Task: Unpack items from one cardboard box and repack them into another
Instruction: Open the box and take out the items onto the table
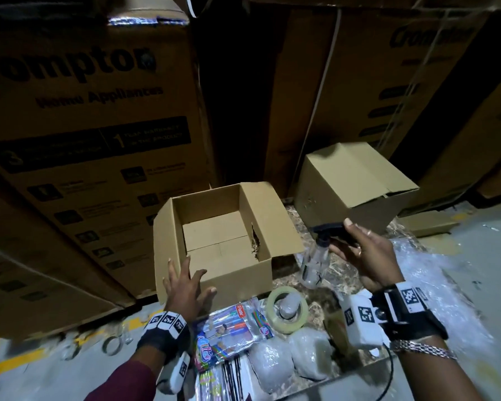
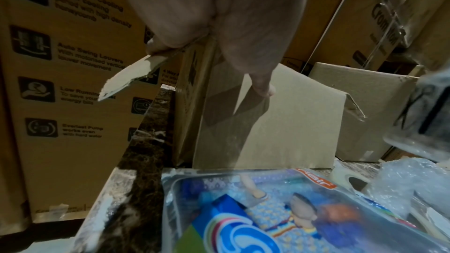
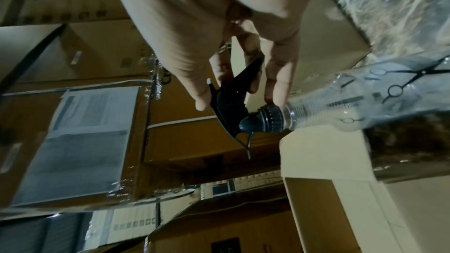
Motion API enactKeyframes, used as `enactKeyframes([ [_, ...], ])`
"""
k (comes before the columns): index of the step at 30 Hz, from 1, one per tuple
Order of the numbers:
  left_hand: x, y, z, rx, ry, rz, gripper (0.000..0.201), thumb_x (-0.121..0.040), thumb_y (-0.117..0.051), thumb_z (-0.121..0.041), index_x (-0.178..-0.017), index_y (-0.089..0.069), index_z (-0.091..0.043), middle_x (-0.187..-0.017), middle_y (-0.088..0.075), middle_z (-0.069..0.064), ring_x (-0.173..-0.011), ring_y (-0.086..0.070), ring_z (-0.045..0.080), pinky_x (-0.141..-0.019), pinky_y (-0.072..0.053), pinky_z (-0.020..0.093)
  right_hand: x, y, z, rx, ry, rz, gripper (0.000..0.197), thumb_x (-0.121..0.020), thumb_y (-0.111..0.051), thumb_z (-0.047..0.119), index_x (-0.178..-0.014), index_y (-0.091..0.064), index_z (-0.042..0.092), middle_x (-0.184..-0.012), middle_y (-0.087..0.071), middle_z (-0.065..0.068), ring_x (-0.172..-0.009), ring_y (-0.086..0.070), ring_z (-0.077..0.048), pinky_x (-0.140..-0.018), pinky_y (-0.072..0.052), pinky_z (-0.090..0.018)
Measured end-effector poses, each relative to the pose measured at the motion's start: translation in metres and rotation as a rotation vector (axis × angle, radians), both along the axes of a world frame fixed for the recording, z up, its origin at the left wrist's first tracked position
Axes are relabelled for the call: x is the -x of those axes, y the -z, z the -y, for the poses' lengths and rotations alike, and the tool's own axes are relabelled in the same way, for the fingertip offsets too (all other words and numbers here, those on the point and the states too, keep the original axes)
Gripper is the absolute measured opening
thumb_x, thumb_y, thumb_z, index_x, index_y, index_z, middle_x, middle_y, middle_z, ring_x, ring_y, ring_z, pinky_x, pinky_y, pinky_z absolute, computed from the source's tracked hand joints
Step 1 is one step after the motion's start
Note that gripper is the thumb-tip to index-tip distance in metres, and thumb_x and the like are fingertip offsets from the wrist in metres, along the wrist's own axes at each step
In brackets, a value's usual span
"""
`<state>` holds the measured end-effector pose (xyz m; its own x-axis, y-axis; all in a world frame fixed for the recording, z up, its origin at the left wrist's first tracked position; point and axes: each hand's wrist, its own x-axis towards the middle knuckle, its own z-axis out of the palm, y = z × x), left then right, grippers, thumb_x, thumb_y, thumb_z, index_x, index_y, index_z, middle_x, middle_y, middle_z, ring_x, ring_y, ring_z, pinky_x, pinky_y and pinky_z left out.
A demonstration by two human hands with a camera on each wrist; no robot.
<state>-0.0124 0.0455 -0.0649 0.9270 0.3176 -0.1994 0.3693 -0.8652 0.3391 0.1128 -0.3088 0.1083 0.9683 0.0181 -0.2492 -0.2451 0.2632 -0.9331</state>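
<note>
An open cardboard box stands in the middle with nothing inside; its front wall fills the left wrist view. My left hand lies with spread, straight fingers against that near wall, one fingertip touching the card. A second cardboard box sits to the right, tipped, its flaps mostly closed. My right hand grips the black trigger head of a clear spray bottle, held in the air between the two boxes, its body hanging down.
Near me lie a pen packet, a tape roll, bubble-wrapped bundles and loose bubble wrap on a dark marbled top. Tall printed cartons wall off the back and left.
</note>
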Motion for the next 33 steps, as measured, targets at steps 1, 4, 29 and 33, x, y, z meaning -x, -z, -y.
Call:
enactKeyframes([
  [1, 0.0, -0.001, 0.0, -0.008, 0.001, -0.008, 0.058, -0.093, -0.058, -0.061, -0.145, -0.05, -0.036, -0.17, 0.006, 0.002, -0.152, 0.021, 0.038, -0.121, -0.003, 0.067, 0.0, 0.01, 0.003, 0.004, 0.029, -0.018, 0.036, -0.09, -0.07, 0.024, -0.115, -0.066, -0.002, -0.105, -0.074, -0.019, -0.102, -0.072, -0.03, -0.095, -0.052, -0.046],
  [4, 0.0, -0.005, 0.002, -0.011, 0.006, -0.017, 0.057, -0.093, -0.058, -0.059, -0.144, -0.05, -0.035, -0.17, 0.006, 0.003, -0.152, 0.02, 0.039, -0.121, -0.003, 0.067, 0.002, 0.04, 0.003, 0.026, 0.108, -0.065, 0.034, -0.088, -0.073, 0.024, -0.111, -0.069, -0.001, -0.102, -0.075, -0.018, -0.098, -0.073, -0.03, -0.096, -0.053, -0.049],
  [29, 0.0, -0.008, 0.002, -0.029, 0.001, -0.046, 0.059, -0.092, -0.058, -0.061, -0.145, -0.05, -0.035, -0.17, 0.005, 0.004, -0.152, 0.02, 0.039, -0.121, -0.004, 0.067, 0.005, 0.087, 0.017, 0.765, -0.121, 0.05, 0.018, -0.089, -0.073, 0.029, -0.101, -0.068, 0.015, -0.096, -0.067, -0.002, -0.086, -0.063, -0.018, -0.062, -0.045, -0.023],
  [33, 0.0, -0.006, 0.002, -0.032, 0.0, -0.044, 0.058, -0.091, -0.059, -0.061, -0.143, -0.051, -0.035, -0.17, 0.003, 0.004, -0.152, 0.019, 0.039, -0.12, -0.004, 0.067, 0.001, 0.092, 0.014, 0.929, -0.106, 0.128, 0.034, -0.085, -0.075, 0.034, -0.112, -0.064, 0.019, -0.113, -0.062, -0.004, -0.104, -0.06, -0.024, -0.088, -0.051, -0.038],
])
